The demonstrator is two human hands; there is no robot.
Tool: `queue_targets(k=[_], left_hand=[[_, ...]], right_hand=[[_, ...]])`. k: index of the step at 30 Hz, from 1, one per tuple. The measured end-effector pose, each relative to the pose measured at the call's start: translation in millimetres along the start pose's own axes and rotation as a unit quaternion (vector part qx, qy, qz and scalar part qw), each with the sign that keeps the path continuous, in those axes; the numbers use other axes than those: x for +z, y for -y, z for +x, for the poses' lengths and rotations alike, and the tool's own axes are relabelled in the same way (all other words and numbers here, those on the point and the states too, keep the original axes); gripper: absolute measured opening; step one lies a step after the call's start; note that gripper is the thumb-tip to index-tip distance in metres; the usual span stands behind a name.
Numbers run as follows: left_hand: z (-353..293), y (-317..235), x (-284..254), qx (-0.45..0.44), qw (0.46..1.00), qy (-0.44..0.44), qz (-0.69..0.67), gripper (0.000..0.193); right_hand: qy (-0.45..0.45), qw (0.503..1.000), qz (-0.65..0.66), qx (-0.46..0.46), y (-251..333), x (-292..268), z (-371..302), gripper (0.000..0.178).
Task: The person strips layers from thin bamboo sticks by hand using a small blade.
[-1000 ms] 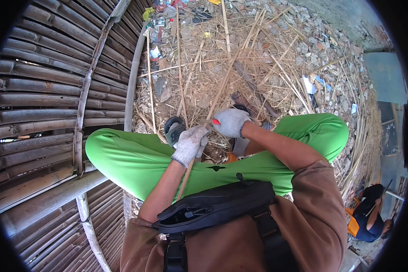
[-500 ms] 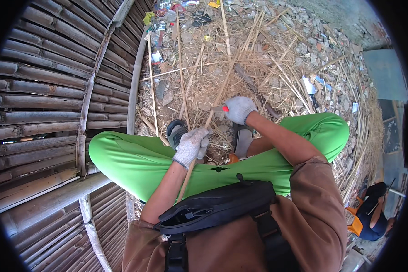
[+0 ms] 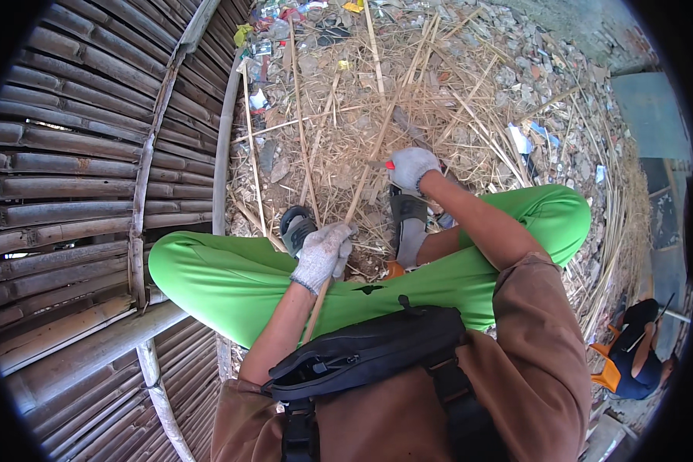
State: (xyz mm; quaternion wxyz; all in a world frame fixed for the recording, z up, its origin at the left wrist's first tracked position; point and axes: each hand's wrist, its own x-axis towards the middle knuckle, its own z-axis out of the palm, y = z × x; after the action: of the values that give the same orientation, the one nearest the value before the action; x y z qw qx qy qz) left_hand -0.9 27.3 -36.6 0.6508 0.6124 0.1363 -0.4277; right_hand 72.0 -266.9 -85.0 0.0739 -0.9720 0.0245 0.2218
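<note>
A long, thin bamboo strip point(image 3: 359, 194) slants from my lap out over the ground ahead. My left hand point(image 3: 322, 252), in a white knitted glove, is closed around its near part. In my gloved right hand point(image 3: 414, 168) is a knife point(image 3: 390, 165); a red part of it and a short blade pointing left show, while the rest of the handle is hidden in the fist. The blade is just right of the strip; whether it touches cannot be made out. My sandalled feet are below the hands, between my bent knees in green trousers point(image 3: 208, 269).
More bamboo strips point(image 3: 296, 100) and shavings lie over the stony, littered ground ahead. A wall of bamboo slats point(image 3: 69, 165) stands close on the left. A black bag point(image 3: 377, 346) rests across my front. At the far right, another person point(image 3: 637, 362) sits on an orange chair point(image 3: 607, 369).
My right hand with the knife has moved a little forward and right, farther from my left hand. The left hand has stayed nearly in place on the strip.
</note>
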Motion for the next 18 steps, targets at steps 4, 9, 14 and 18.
queue_targets(k=[4,9,14,18], left_hand=[[-2,-3,1,-0.007,1.0,-0.002,-0.008,0.027],[-18,-10,3,-0.016,0.997,0.014,-0.075,0.028],[-5,-5,2,-0.001,0.996,0.011,-0.084,0.029],[-12,-15,10,-0.006,0.999,-0.034,0.014,0.036]], right_hand=[[-0.016,0.996,0.022,0.087,-19,7,21,0.037],[-0.026,0.962,0.075,0.26,-107,-2,22,0.043],[-0.038,0.996,0.066,0.053,-43,-12,1,0.038],[0.048,0.991,0.068,-0.102,44,-28,-47,0.033]])
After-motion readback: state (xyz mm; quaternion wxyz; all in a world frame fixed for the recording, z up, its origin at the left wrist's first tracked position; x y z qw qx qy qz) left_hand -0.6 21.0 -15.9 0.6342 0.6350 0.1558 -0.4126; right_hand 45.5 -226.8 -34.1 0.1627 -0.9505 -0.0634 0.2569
